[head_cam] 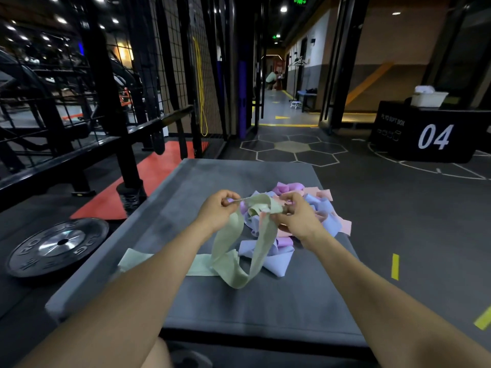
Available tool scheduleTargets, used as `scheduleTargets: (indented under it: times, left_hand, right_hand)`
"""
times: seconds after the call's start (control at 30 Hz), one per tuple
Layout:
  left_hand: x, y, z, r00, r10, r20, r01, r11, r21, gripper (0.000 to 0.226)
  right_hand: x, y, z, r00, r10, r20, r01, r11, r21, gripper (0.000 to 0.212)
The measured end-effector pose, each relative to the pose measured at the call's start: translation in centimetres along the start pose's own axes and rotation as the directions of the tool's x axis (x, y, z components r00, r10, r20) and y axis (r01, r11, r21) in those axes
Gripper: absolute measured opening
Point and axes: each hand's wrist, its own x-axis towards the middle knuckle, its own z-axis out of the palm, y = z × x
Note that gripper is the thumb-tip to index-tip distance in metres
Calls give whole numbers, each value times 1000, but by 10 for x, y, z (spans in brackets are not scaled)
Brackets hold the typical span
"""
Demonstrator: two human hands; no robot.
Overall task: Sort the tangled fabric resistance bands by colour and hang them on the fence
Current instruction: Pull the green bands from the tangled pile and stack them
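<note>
- Left hand [216,209] and right hand [293,217] each pinch the green band [233,245], lifted above the grey mat [186,187], likely to free it.
- Tangled pile [318,208] lies just beyond; fence [170,62] far left, well apart.

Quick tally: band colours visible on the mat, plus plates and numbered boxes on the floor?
Band colours on the grey mat: 4
- pale green band, gripped by left hand and right hand
- lavender-blue
- pink
- lilac
Bands per colour: too tangled to count.
Weight plate: 1
Box marked 04: 1
Total: 6
</note>
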Motion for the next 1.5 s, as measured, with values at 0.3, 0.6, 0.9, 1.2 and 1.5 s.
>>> scheduleTargets:
  times: [0.3,0.6,0.9,1.2,1.5]
  left_hand:
    - [4,-4,22,996,42,80,-59,971,231,8]
    - [-6,29,29,964,115,239,-113,993,-20,26]
    - [-13,43,39,962,111,249,-94,992,-78,17]
    - [-22,24,23,955,61,289,-29,993,-114,54]
    - [-33,10,10,970,21,244,-29,999,32,33]
  right_hand:
    - [0,-8,-25,981,-143,-128,134,988,-76,14]
    - [-5,-26,-26,978,-183,-104,173,980,-98,15]
    - [-7,-44,-27,958,-161,-239,160,987,-24,16]
    - [-6,-41,-34,891,12,-453,56,989,137,20]
    - [-10,-16,-14,870,113,-480,-65,991,115,26]
